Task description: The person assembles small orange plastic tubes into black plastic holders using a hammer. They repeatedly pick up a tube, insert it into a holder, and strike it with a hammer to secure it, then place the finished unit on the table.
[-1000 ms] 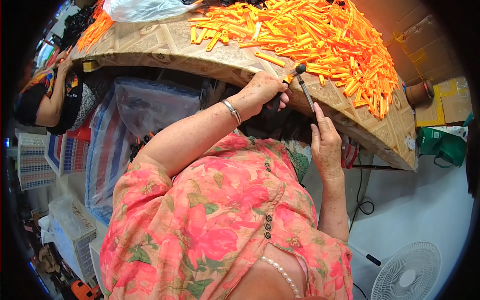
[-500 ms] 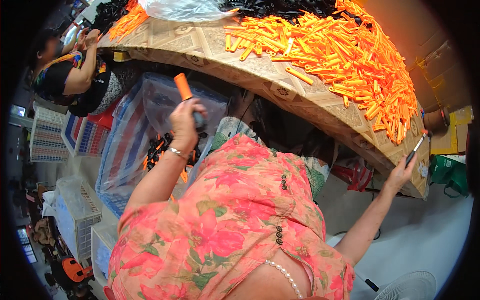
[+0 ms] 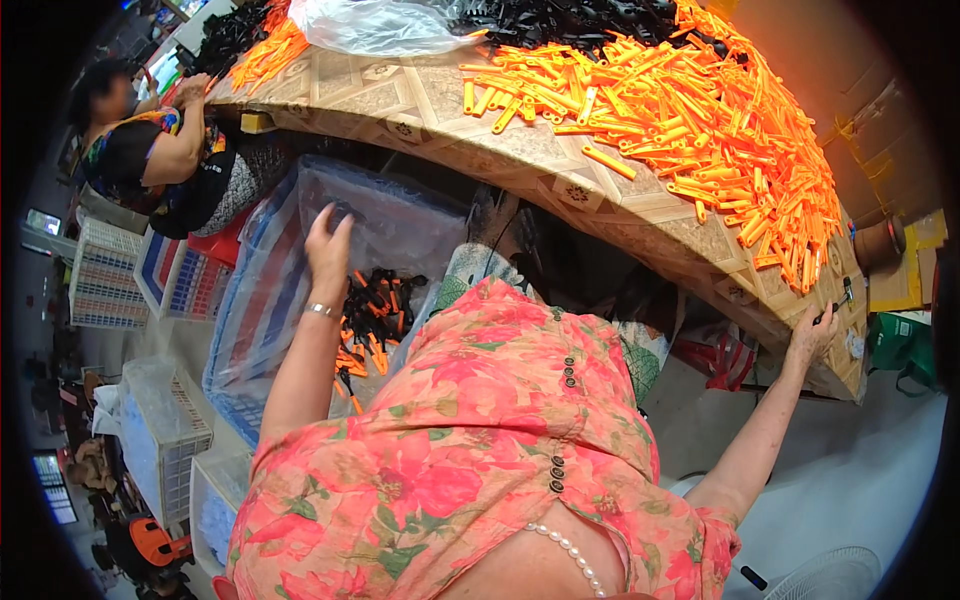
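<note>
My left hand is over a large basket lined with clear plastic, its fingers spread and its palm without a grip. A dark blurred thing shows just beyond the fingertips; I cannot tell whether it touches them. Several orange-and-black pieces lie in the basket. Far to the right, my right hand is closed around a black-handled tool with a thin metal shaft, at the table's right end. The tool's exact kind is too small to make out.
A big heap of orange plastic handles covers the patterned table, with black parts behind it. A clear plastic bag lies left of them. Another person sits at far left. White crates stand below; a fan is at lower right.
My left hand has let go of the orange-and-black piece it held and opened over the basket, moving left. My right hand has lowered slightly with the tool still in it.
</note>
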### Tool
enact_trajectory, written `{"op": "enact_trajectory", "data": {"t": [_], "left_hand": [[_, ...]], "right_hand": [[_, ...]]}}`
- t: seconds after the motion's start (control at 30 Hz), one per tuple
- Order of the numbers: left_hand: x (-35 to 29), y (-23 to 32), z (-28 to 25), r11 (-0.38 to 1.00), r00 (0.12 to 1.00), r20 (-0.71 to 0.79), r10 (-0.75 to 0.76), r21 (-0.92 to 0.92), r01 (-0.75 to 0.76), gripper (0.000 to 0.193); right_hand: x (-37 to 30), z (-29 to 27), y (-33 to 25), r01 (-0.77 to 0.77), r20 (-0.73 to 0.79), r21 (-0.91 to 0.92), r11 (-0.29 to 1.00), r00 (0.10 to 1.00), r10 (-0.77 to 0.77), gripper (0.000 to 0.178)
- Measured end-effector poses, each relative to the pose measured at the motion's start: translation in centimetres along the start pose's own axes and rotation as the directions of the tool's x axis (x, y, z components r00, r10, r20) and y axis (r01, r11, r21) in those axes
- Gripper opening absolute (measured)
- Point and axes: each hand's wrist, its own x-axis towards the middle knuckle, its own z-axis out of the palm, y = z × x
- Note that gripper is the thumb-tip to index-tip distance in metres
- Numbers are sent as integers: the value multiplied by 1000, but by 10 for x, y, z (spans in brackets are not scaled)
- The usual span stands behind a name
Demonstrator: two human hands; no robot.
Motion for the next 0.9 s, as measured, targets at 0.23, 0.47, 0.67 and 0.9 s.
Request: {"op": "enact_trajectory", "data": {"t": [0.23,0.47,0.67,0.9], "left_hand": [[34,174,143,771,740,232,632,-82,-632,32],[63,188,225,621,659,334,674,227,-750,27],[55,202,215,685,697,340,631,176,-707,17],[50,210,209,739,719,171,673,-129,-661,13]], "right_hand": [[-4,-9,-6,22,-1,39,999,1000,-22,44],[-10,-15,-24,32,8,27,999,999,-32,40],[-14,-17,-17,31,-1,42,999,1000,-31,40],[-17,-35,-41,169,-251,-29,985,953,-170,42]]}}
